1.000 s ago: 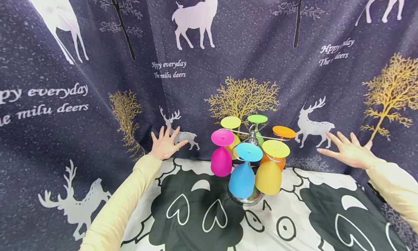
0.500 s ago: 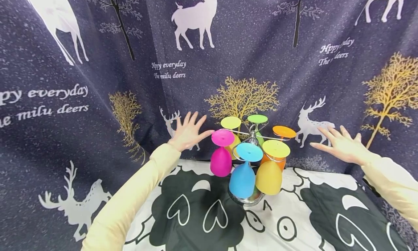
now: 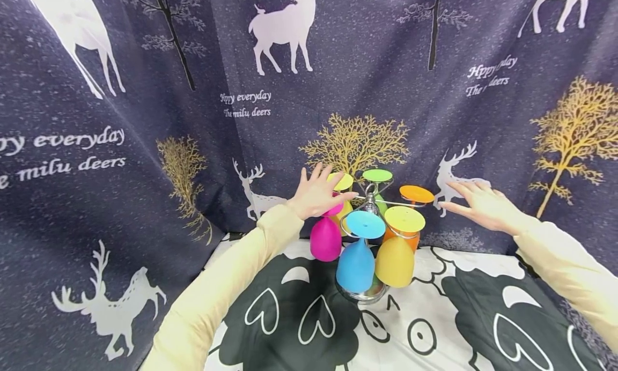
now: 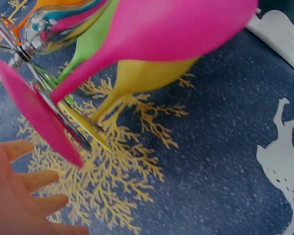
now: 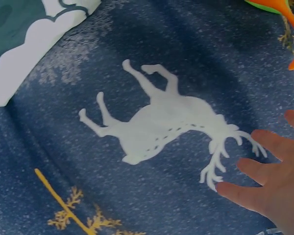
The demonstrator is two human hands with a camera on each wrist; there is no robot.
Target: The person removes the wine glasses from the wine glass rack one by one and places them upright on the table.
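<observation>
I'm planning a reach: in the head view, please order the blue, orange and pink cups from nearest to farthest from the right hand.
1. Orange cup, on the right.
2. Blue cup, in front, between the others.
3. Pink cup, on the left.

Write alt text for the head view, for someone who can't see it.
A left hand and a right hand, fingers extended, flank a metal rack holding six colorful stemmed goblets upside down. The left partly hides the magenta goblet. A cartoon-print cloth lies beneath, a dark deer-print curtain behind.
</observation>
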